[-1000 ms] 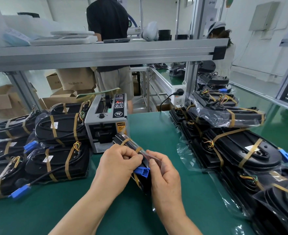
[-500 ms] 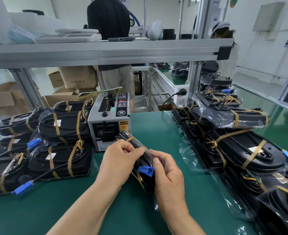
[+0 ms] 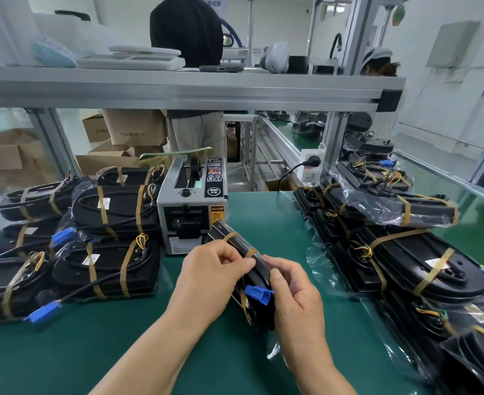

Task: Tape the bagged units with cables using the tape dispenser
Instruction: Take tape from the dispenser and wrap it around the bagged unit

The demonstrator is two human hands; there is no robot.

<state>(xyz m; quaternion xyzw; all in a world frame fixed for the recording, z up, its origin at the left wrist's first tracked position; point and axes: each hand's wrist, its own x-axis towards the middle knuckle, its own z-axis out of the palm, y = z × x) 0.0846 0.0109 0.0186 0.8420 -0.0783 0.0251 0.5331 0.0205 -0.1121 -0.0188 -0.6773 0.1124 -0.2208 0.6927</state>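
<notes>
Two bare forearms reach in from the near edge of a green tabletop [image 3: 64, 352]. Between the hands, near the tabletop's middle, a black bagged unit [image 3: 229, 233] stands on its long edge, its far end pointing at the dispenser. Brown tape bands wrap it.

The left hand [image 3: 215, 277] has its fingers curled, with the thumb and fingertips pinching the unit's upper edge at a tape band. The right hand [image 3: 295, 303] is clamped on the unit from the other side: the thumb presses on its upper edge just above a blue connector [image 3: 258, 293], and the fingers curl round behind. The connector lies against the unit, between the two hands.

Just beyond, toward the far edge, sits a grey tape dispenser [image 3: 192, 212], with the unit's far end just beside its front.

Along the left edge lie stacked taped units [image 3: 112, 269] with black cables and blue plugs. Along the right edge runs a row of bagged units [image 3: 423, 269], also banded with tape.

A wall socket [image 3: 310, 166] with a plug in it is fixed to a post at the far right. Above, a metal shelf [image 3: 178, 89] spans the bench. Behind it stands a person [image 3: 189, 32] in a black top, beside cardboard boxes [image 3: 135, 126].
</notes>
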